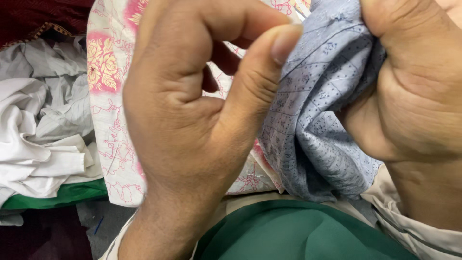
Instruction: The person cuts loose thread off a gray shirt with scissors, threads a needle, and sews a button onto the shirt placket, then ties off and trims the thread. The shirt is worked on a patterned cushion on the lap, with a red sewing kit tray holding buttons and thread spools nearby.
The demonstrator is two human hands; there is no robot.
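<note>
A grey-blue cloth with a fine dotted and lined pattern hangs bunched between my hands, close to the camera. My right hand grips a gathered fold of it at the upper right. My left hand fills the middle of the view with its fingers curled. Its thumb tip presses against the forefinger at the cloth's left edge. Whether anything small is pinched there besides the cloth is hidden.
A white cloth with pink flowers lies behind my left hand. Crumpled white garments are piled at the left on a green cloth. Dark red fabric shows at the top left. Green fabric covers my lap below.
</note>
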